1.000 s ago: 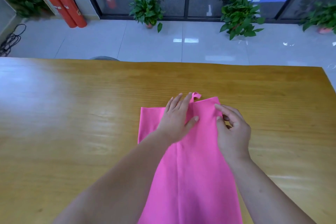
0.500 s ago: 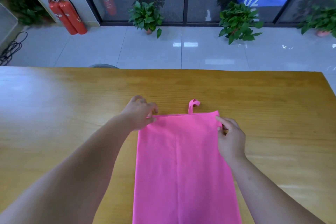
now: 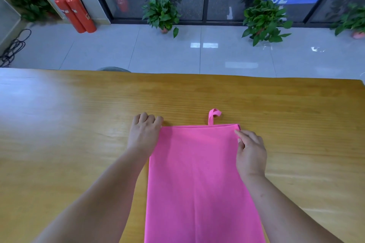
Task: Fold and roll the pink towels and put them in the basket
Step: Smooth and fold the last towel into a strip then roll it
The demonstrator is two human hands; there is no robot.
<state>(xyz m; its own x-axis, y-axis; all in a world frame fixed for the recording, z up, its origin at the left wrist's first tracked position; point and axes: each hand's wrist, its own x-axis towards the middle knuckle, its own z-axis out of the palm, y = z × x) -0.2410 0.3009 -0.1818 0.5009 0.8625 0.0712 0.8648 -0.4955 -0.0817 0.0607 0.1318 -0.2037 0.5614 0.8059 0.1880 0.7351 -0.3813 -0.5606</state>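
While flat, pink towel (image 3: 197, 173) lengthwise fwd; L hand (image 3: 145, 134), R hand (image 3: 250, 150) fingers clamped on far corners.

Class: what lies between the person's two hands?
In the head view, the far edge of the pink towel, its loop poking beyond, spans from left hand to right hand.

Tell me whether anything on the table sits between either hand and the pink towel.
Nothing visible does. The left hand grips the pink towel at its far left corner, and the right hand pinches the far right corner. No basket is in view, so that path cannot be judged.
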